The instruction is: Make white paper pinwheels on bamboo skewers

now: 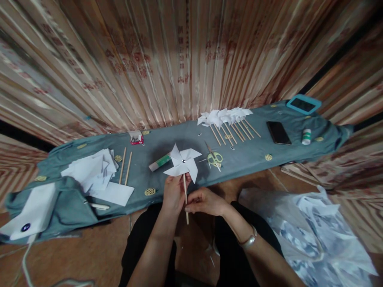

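A white paper pinwheel (188, 156) on a wooden stick is held upright before me, a round silvery pin at its centre. My left hand (173, 192) grips it just below the blades, its fingers partly behind the stick. Lower down, my right hand (205, 201) pinches the same stick between thumb and fingers. Behind the pinwheel lies a green and white glue stick or tube (161, 162), partly covered by a blade. Green-handled scissors (214, 158) rest on the cloth to the right of the blades.
Finished pinwheels (226, 116) lie in a row at the back. Paper sheets (92, 169), two wooden sticks (128, 168) and a small red box (137, 138) are on the left. A phone (279, 132) and white-green tube (306, 136) sit right. A plastic bag (299, 227) stands on the floor.
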Demonstrator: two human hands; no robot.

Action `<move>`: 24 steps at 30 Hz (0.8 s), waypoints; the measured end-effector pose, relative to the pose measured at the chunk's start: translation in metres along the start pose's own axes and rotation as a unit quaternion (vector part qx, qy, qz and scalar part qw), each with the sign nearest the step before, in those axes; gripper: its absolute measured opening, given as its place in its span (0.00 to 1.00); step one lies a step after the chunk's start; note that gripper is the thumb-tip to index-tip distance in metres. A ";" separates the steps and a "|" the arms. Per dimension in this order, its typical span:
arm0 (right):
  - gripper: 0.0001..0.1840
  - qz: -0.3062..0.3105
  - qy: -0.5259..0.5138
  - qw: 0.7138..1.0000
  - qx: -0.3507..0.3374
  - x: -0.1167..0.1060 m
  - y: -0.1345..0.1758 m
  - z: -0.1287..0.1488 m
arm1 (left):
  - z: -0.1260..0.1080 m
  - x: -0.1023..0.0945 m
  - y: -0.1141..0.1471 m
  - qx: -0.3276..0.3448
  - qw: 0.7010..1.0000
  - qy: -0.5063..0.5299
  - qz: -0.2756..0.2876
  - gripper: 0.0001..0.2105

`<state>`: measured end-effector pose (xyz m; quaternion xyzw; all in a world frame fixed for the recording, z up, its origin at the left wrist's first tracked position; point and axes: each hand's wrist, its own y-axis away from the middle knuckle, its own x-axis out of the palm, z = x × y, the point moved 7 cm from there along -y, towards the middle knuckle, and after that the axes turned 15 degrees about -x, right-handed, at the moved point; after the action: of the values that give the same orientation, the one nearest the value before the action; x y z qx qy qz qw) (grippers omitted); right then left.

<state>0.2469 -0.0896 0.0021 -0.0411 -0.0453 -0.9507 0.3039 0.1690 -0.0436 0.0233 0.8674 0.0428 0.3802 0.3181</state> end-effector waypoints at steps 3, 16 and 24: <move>0.22 -0.016 0.013 1.000 -0.004 -0.008 0.001 0.001 | 0.003 0.003 -0.003 -0.005 1.000 -0.013 0.012 0.11; 0.21 -0.112 0.026 0.993 -0.036 -0.047 0.003 0.011 | 0.014 -0.001 -0.009 0.014 0.984 -0.177 0.008 0.15; 0.22 -0.117 0.043 0.992 -0.021 -0.060 0.003 0.007 | 0.015 -0.003 -0.023 0.024 0.972 -0.232 -0.012 0.12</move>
<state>0.2977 -0.0562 0.0033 -0.0016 -0.0165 -0.9814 0.1910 0.1811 -0.0339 0.0004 0.9387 -0.0126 0.1631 0.3034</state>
